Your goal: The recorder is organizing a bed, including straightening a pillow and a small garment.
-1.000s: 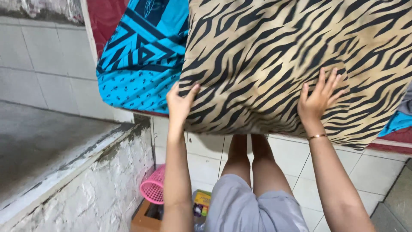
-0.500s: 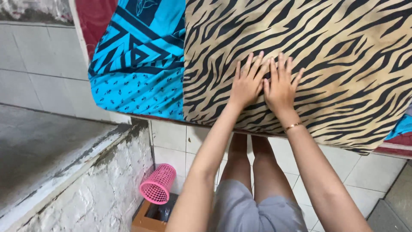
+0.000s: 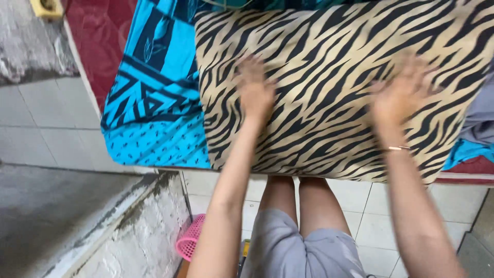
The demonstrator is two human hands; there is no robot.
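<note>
The tiger-striped pillow [image 3: 339,87] lies flat on the bed's near edge, its long axis running left to right across the person's front, straight ahead of both arms. Both palms press open on its top: the left hand [image 3: 254,90] near the left end, the right hand [image 3: 401,92] toward the right, well apart, blurred. Beneath it spreads a blue patterned sheet [image 3: 149,108]; a pink basket [image 3: 189,241] sits on the floor below.
</note>
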